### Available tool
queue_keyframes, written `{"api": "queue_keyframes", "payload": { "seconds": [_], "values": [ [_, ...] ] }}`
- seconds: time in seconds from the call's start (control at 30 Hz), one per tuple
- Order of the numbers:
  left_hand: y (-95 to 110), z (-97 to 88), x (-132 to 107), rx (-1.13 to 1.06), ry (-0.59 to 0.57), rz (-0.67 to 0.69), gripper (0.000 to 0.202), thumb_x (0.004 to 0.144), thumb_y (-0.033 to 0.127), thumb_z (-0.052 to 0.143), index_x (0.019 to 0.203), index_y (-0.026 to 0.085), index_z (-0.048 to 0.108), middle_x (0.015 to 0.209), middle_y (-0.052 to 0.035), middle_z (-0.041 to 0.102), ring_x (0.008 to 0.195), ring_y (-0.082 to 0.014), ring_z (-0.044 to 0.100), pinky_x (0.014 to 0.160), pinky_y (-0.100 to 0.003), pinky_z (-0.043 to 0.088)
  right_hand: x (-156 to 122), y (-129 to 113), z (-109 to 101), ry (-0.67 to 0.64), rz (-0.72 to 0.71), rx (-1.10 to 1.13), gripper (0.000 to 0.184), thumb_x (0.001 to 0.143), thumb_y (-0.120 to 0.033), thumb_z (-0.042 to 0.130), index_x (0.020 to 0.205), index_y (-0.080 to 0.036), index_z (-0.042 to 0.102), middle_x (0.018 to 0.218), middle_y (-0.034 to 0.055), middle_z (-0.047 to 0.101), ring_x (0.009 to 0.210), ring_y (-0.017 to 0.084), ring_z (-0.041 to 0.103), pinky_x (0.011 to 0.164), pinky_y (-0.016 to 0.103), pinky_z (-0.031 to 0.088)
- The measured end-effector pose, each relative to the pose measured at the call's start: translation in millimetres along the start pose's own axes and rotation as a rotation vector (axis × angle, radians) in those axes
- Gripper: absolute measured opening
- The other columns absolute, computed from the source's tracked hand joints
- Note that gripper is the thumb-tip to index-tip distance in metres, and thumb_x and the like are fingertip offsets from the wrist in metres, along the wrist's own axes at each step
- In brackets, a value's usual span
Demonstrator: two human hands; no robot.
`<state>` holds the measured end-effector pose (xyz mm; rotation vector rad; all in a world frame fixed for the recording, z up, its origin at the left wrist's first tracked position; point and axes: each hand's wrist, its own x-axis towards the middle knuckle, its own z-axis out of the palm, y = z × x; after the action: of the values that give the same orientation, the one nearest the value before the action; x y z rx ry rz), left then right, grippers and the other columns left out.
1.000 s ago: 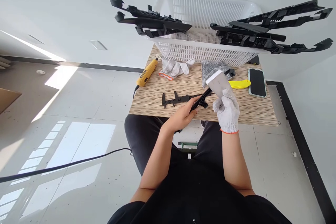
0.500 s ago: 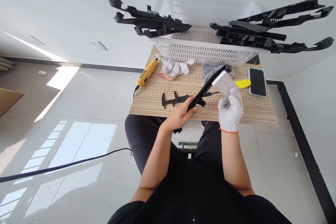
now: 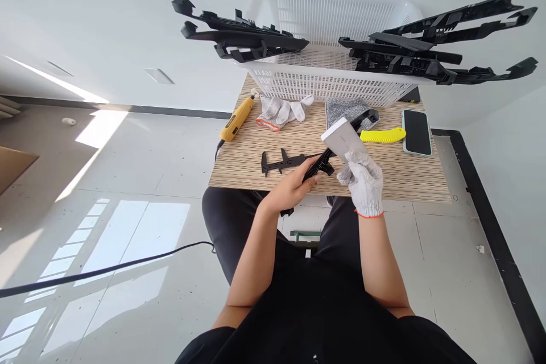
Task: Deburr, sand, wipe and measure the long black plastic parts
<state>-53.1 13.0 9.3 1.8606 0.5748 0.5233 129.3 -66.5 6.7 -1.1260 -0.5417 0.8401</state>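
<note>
My bare left hand (image 3: 294,186) is closed around the lower part of a long, curved black plastic trim piece (image 3: 325,165), tilted up to the right above the table. My right hand (image 3: 364,185), in a white knit glove with an orange cuff, pinches a flat grey sheet with a white edge (image 3: 342,140), which looks like folded sandpaper. The sheet covers the middle of the trim piece; whether they touch, I cannot tell. A black caliper (image 3: 284,162) lies left of the trim piece. Behind the sheet are a yellow-handled knife (image 3: 384,136) and a grey cloth (image 3: 339,111).
On the wood-striped table (image 3: 239,168) stands a white plastic basket (image 3: 315,84) with several black trim pieces (image 3: 251,38) jutting over both sides. A yellow rotary tool (image 3: 237,120), a white glove (image 3: 281,112) and a phone (image 3: 417,132) also lie there. A black cable (image 3: 128,264) hangs at left.
My right hand has moved left and slightly down with the grey sheet, from the trim piece's upper right part to over its middle. More of the yellow handle shows. My left hand keeps its hold.
</note>
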Motion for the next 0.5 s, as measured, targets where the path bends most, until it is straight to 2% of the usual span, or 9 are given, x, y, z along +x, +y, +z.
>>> {"api": "queue_keyframes", "payload": {
  "seconds": [0.1, 0.17, 0.27, 0.33, 0.43, 0.5],
  "values": [
    [-2.1, -0.4, -0.7, -0.092, 0.038, -0.033, 0.047, 0.102, 0.044, 0.047, 0.141, 0.018, 0.046, 0.097, -0.0062, 0.066, 0.079, -0.0169, 0.060, 0.078, -0.031, 0.053, 0.1, 0.0, 0.9, 0.096, -0.059, 0.061, 0.005, 0.077, -0.025, 0.070, 0.079, -0.025, 0.074, 0.065, -0.0041, 0.067, 0.046, 0.009, 0.054, 0.042, 0.022, 0.037],
    [-2.0, -0.5, -0.8, -0.087, 0.045, -0.043, 0.047, 0.102, 0.044, 0.046, 0.141, 0.018, 0.045, 0.097, -0.0059, 0.066, 0.080, -0.0168, 0.060, 0.079, -0.031, 0.053, 0.2, 0.2, 0.5, 0.046, -0.040, 0.035, 0.005, 0.078, -0.025, 0.070, 0.080, -0.025, 0.075, 0.065, -0.0034, 0.067, 0.047, 0.009, 0.054, 0.044, 0.022, 0.038],
    [-1.1, 0.3, -0.6, 0.001, 0.028, -0.038, 0.046, 0.102, 0.042, 0.047, 0.141, 0.017, 0.046, 0.110, -0.0089, 0.065, 0.095, -0.0202, 0.061, 0.091, -0.034, 0.050, -0.8, 1.4, -0.8, -0.124, 0.009, -0.050, 0.007, 0.078, -0.025, 0.071, 0.081, -0.023, 0.077, 0.062, -0.0021, 0.066, 0.051, 0.011, 0.059, 0.048, 0.024, 0.045],
    [-1.9, 1.1, -0.7, -0.019, 0.034, -0.037, 0.046, 0.102, 0.043, 0.048, 0.140, 0.017, 0.046, 0.108, -0.0087, 0.064, 0.094, -0.0199, 0.060, 0.090, -0.033, 0.050, -1.1, 2.2, -1.1, -0.111, -0.016, -0.037, 0.008, 0.077, -0.022, 0.068, 0.078, -0.022, 0.076, 0.065, -0.0017, 0.067, 0.051, 0.010, 0.058, 0.048, 0.023, 0.044],
    [-4.0, 1.6, -1.2, -0.152, 0.081, -0.060, 0.048, 0.102, 0.045, 0.046, 0.141, 0.017, 0.043, 0.093, -0.0045, 0.062, 0.076, -0.0152, 0.056, 0.077, -0.029, 0.051, -0.1, 2.8, -0.6, -0.012, -0.052, 0.000, 0.013, 0.074, -0.017, 0.061, 0.073, -0.022, 0.073, 0.074, -0.0017, 0.070, 0.050, 0.008, 0.054, 0.046, 0.021, 0.040],
    [-3.3, 1.4, -1.3, -0.154, 0.092, -0.059, 0.047, 0.103, 0.044, 0.046, 0.141, 0.017, 0.043, 0.090, -0.0035, 0.061, 0.074, -0.0146, 0.054, 0.075, -0.029, 0.051, 0.7, 3.0, -0.6, -0.052, -0.017, -0.050, 0.012, 0.073, -0.018, 0.061, 0.073, -0.021, 0.073, 0.081, -0.0004, 0.072, 0.053, 0.008, 0.057, 0.047, 0.021, 0.043]
  ]
}}
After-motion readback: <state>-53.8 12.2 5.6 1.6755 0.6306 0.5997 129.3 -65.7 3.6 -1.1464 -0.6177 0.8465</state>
